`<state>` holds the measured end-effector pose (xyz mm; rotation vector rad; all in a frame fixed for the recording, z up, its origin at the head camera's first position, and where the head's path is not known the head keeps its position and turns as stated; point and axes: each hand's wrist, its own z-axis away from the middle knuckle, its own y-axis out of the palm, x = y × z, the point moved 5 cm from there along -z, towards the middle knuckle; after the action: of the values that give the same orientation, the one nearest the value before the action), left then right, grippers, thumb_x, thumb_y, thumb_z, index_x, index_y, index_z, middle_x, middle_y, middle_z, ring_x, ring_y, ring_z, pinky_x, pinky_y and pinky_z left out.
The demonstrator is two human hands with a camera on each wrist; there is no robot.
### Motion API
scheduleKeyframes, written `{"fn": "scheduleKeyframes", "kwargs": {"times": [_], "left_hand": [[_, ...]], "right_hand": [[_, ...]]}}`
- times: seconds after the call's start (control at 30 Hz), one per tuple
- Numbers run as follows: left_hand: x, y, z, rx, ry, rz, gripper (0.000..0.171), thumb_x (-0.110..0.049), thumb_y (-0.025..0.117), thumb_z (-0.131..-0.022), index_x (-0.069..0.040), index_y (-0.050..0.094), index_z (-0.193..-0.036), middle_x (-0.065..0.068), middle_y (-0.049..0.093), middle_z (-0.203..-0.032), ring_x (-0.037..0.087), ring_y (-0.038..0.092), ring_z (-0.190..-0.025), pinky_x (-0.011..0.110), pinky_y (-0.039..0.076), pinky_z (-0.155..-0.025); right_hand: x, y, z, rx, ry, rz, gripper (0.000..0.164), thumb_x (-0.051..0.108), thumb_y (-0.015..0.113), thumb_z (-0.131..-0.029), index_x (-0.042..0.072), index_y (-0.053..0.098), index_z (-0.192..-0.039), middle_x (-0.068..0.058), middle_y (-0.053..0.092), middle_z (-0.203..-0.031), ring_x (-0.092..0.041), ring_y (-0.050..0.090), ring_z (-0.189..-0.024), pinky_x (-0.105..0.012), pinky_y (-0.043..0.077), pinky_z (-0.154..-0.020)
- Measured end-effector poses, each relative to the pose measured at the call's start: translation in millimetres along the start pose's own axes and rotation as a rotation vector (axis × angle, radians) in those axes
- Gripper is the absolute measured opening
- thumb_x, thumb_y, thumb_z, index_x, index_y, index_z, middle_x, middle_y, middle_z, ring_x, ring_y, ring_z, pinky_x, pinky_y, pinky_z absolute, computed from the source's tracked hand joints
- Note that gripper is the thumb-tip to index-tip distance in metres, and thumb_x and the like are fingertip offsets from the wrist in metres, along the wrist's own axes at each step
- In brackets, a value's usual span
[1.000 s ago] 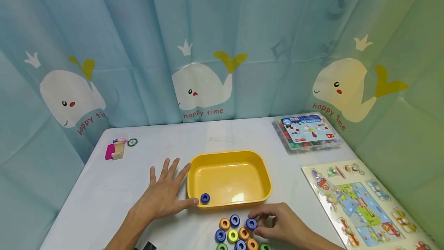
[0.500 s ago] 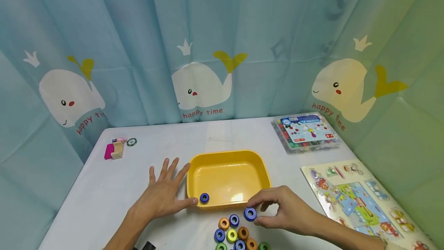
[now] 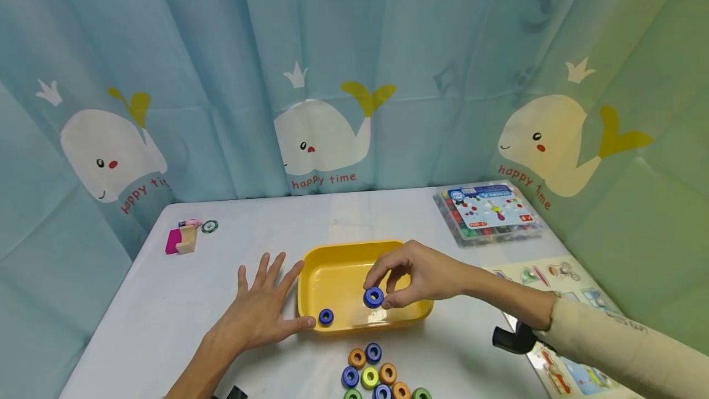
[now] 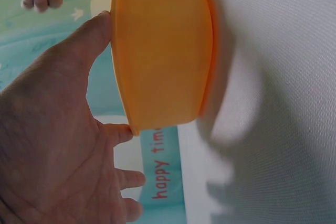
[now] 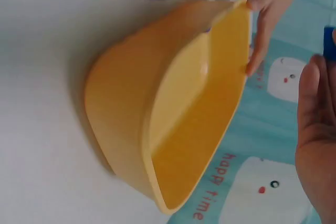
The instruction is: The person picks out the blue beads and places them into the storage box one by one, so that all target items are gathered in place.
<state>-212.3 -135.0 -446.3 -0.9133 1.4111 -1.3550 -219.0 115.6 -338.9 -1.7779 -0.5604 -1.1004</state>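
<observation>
My right hand pinches a thick blue ring between thumb and fingers, over the front right part of the yellow tray. In the right wrist view the held ring is partly cut off at the edge. A second blue ring lies inside the tray, at its front left corner. My left hand is spread with straight fingers at the tray's left side. Its thumb and index fingertip touch the rim, as the left wrist view of the tray wall also shows.
In front of the tray lies a group of rings: blue, an orange ring, yellow and green. A clear case of coloured pieces stands back right, above a picture puzzle board partly covered by the right arm. Small toys lie far left.
My right hand has picked up a blue ring from the group and carried it forward and left, over the tray. The left hand has stayed at the rim.
</observation>
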Motion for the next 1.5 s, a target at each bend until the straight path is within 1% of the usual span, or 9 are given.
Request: {"fn": "scheduleKeyframes", "kwargs": {"times": [0.1, 0.27, 0.43, 0.63, 0.77, 0.93, 1.17, 1.37, 1.5], "left_hand": [[0.6, -0.6, 0.7, 0.009, -0.005, -0.004, 0.105, -0.090, 0.037, -0.063, -0.034, 0.017, -0.149, 0.009, 0.011, -0.154, 0.036, 0.000, -0.139, 0.069, -0.004, -0.099], [0.5, -0.5, 0.8, 0.002, 0.004, 0.003, 0.105, -0.089, 0.038, -0.063, -0.033, 0.018, -0.149, 0.010, 0.013, -0.154, 0.037, 0.001, -0.139, 0.070, -0.003, -0.098], [1.2, -0.5, 1.4, -0.010, 0.007, -0.004, 0.105, -0.089, 0.038, -0.064, -0.032, 0.018, -0.149, 0.011, 0.014, -0.153, 0.037, 0.002, -0.138, 0.070, -0.001, -0.098], [1.2, 0.2, 0.7, -0.037, 0.023, -0.002, 0.103, -0.088, 0.039, -0.065, -0.032, 0.018, -0.149, 0.011, 0.015, -0.153, 0.037, 0.003, -0.139, 0.071, 0.002, -0.098], [1.2, 0.7, 0.6, -0.042, 0.027, -0.004, 0.103, -0.088, 0.039, -0.065, -0.032, 0.019, -0.149, 0.011, 0.016, -0.153, 0.037, 0.004, -0.138, 0.071, 0.002, -0.098], [0.9, 0.1, 0.7, -0.044, 0.031, 0.006, 0.102, -0.087, 0.040, -0.065, -0.032, 0.021, -0.149, 0.011, 0.016, -0.153, 0.038, 0.005, -0.138, 0.071, 0.000, -0.098], [1.7, -1.0, 1.9, -0.048, 0.030, 0.006, 0.102, -0.087, 0.041, -0.066, -0.031, 0.021, -0.149, 0.011, 0.017, -0.153, 0.038, 0.006, -0.138, 0.071, 0.002, -0.098], [1.9, -0.4, 2.3, -0.040, 0.034, 0.018, 0.102, -0.087, 0.041, -0.066, -0.031, 0.018, -0.149, 0.011, 0.016, -0.153, 0.037, 0.004, -0.138, 0.070, 0.000, -0.099], [1.3, 0.3, 2.3, -0.033, 0.032, 0.013, 0.103, -0.088, 0.039, -0.066, -0.032, 0.017, -0.149, 0.010, 0.015, -0.153, 0.036, 0.004, -0.139, 0.070, 0.000, -0.099]], "right_hand": [[-17.3, -3.9, -15.7, 0.073, 0.021, -0.007, 0.027, 0.003, 0.070, -0.081, 0.011, 0.067, -0.106, -0.001, 0.067, -0.101, -0.021, 0.063, -0.086, -0.037, 0.054, -0.074], [-47.5, -6.1, -37.3, 0.140, 0.070, 0.004, 0.027, 0.011, 0.072, -0.081, 0.014, 0.068, -0.107, 0.002, 0.066, -0.102, -0.020, 0.064, -0.088, -0.036, 0.053, -0.077], [-69.5, -0.6, -56.4, 0.233, 0.096, -0.009, 0.027, 0.010, 0.072, -0.080, 0.013, 0.069, -0.106, 0.003, 0.067, -0.102, -0.019, 0.064, -0.090, -0.035, 0.053, -0.079], [-89.7, 8.6, -72.4, 0.339, 0.108, -0.008, 0.026, 0.006, 0.072, -0.079, 0.013, 0.070, -0.104, 0.002, 0.068, -0.098, -0.018, 0.064, -0.089, -0.034, 0.053, -0.077], [-99.9, 14.9, -78.9, 0.392, 0.108, 0.003, 0.026, 0.003, 0.072, -0.078, 0.009, 0.070, -0.104, 0.002, 0.069, -0.095, -0.018, 0.064, -0.085, -0.033, 0.053, -0.077], [-109.6, 23.7, -83.1, 0.464, 0.137, -0.008, 0.026, 0.001, 0.072, -0.077, 0.005, 0.070, -0.103, 0.001, 0.070, -0.092, -0.018, 0.065, -0.084, -0.033, 0.053, -0.078], [-117.3, 31.3, -89.2, 0.544, 0.164, 0.022, 0.025, 0.004, 0.075, -0.077, 0.009, 0.071, -0.101, 0.003, 0.070, -0.091, -0.011, 0.064, -0.085, -0.029, 0.052, -0.079], [-126.0, 38.7, -90.9, 0.598, 0.210, 0.017, 0.025, 0.003, 0.076, -0.076, 0.009, 0.072, -0.099, 0.003, 0.070, -0.088, -0.014, 0.065, -0.084, -0.029, 0.052, -0.078], [-131.0, 43.5, -91.2, 0.624, 0.228, 0.033, 0.026, 0.004, 0.077, -0.075, 0.010, 0.072, -0.099, 0.006, 0.070, -0.089, -0.011, 0.065, -0.085, -0.027, 0.052, -0.079]]}}
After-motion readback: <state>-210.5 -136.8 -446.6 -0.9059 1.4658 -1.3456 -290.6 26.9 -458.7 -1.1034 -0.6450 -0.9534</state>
